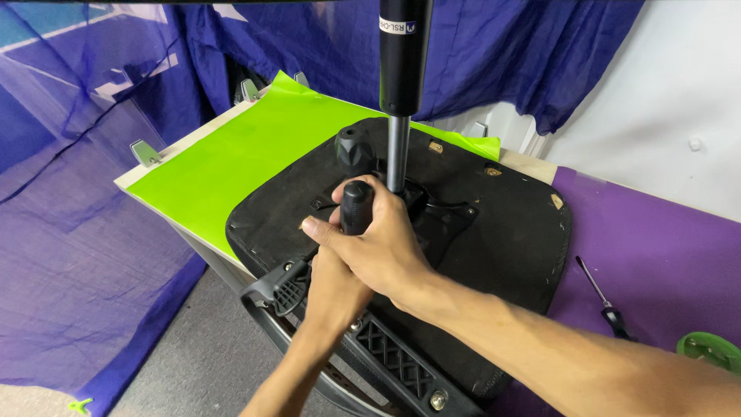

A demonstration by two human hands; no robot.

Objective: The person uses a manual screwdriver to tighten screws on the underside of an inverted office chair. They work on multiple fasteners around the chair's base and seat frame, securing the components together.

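Seat (pixel 494 255) lying upside down on table; I'm wrapping right hand (pixel 378 247) around black handle (pixel 356 207), left hand (pixel 328 289) bracing beneath, grip unclear. Risk: handle slipping, knuckles hitting cylinder (pixel 401 62).

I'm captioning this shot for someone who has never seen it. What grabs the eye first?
Centre frame, both hands, right hand over left hand, grip a black handle on an upturned black chair seat. A black gas cylinder rises from it. A bright green sheet lies behind; a screwdriver lies at right.
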